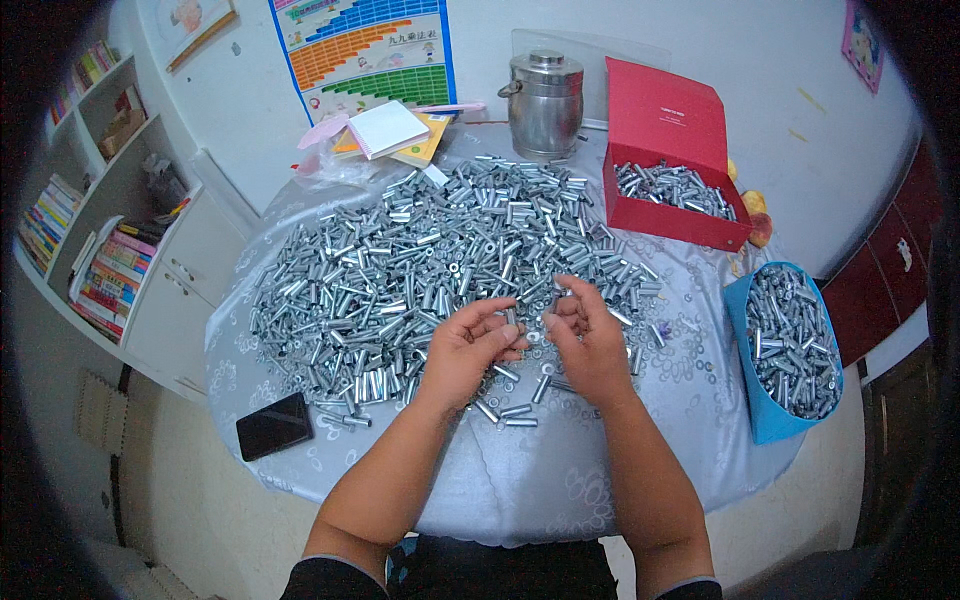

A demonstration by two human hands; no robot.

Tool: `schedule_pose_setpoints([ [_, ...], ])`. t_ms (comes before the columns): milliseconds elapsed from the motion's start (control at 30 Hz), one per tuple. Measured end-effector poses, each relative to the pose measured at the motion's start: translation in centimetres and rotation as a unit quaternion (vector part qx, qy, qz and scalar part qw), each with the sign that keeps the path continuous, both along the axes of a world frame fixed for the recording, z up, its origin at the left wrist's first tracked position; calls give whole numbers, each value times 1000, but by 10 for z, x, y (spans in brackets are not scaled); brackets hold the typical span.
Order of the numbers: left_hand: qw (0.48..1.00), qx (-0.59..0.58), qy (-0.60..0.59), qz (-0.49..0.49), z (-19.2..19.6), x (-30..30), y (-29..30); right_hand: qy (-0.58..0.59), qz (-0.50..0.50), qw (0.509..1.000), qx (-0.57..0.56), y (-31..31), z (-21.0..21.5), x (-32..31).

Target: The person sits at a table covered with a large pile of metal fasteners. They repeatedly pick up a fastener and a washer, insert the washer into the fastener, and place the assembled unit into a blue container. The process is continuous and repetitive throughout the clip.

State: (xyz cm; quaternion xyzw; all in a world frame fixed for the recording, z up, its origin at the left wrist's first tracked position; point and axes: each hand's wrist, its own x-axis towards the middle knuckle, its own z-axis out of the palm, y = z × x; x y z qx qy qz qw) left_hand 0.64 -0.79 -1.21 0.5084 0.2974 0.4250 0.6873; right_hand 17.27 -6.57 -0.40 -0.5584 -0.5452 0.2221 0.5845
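A large heap of small silver metal tubes [440,260] covers the round table with its pale patterned cloth [560,470]. My left hand [468,345] and my right hand [590,335] are raised together just above the near edge of the heap, fingertips almost meeting. A short metal tube [512,318] shows between the fingers of my left hand. My right hand's fingers are curled and pinched toward it; what they hold is too small to make out. Loose tubes and small rings [515,410] lie on the cloth under my hands.
A red open box [690,225] of tubes stands at the back right, a blue bin [770,420] full of tubes at the right edge. A steel pot [545,100], notepads [385,130] and a black phone [273,425] also lie on the table. Bookshelves stand left.
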Motion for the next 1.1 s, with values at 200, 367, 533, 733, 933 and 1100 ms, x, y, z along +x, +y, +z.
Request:
schedule_pose_setpoints([
  [200,990,-126,-65,-6,1,-5,6,153,43,987,-34,0,3,1],
  [367,989,-135,-65,1,3,-4,5,191,35,980,-28,0,9,0],
  [533,995,-93,-39,-9,3,-2,3,211,41,977,-16,0,8,0],
  [733,994,94,52,-19,-8,3,-6,201,38,979,25,-2,10,-2],
  [933,983,143,115,-1,-2,4,-13,195,51,979,38,-1,5,-2],
  [1100,975,171,136,27,1,3,-14,181,50,981,39,-2,5,-3],
])
